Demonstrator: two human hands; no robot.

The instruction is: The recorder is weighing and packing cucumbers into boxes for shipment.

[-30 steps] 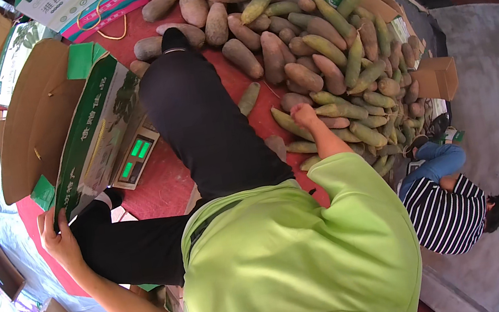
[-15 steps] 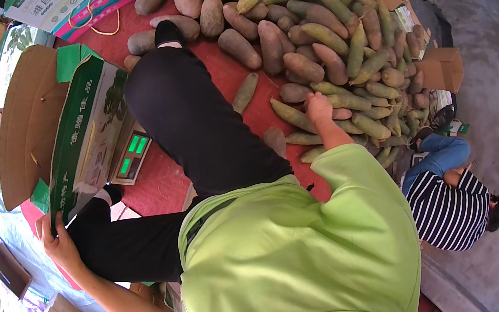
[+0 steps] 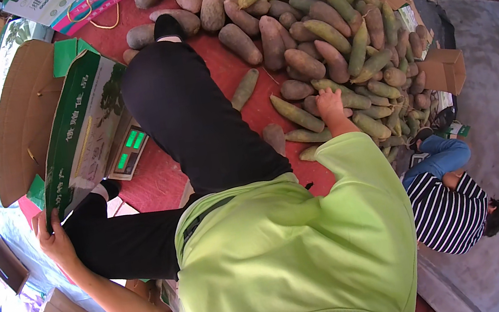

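A large green-and-white cardboard box [image 3: 76, 111] stands on its side at the left, its brown flap spread out. My left hand [image 3: 56, 244] grips its lower corner, fingers curled at the edge. On the right lies a big heap of long radishes [image 3: 305, 63], some green, some reddish-brown with soil. My right hand [image 3: 331, 104] is at the near edge of this heap, its fingers curled down on a green radish [image 3: 355, 100]. Another green radish [image 3: 296, 114] lies just left of that hand. What is under the right palm is hidden.
A scale [image 3: 129, 152] with lit green digits sits partly behind the box, on the red cloth [image 3: 209, 64]. My bent legs [image 3: 180, 108] lie between box and heap. A person in a striped shirt [image 3: 447, 206] crouches at the right. A loose radish [image 3: 245, 90] lies beside my knee.
My right hand has shifted slightly right over the heap, and its fingers have moved onto another green radish. My left hand keeps its hold on the box, which has barely moved.
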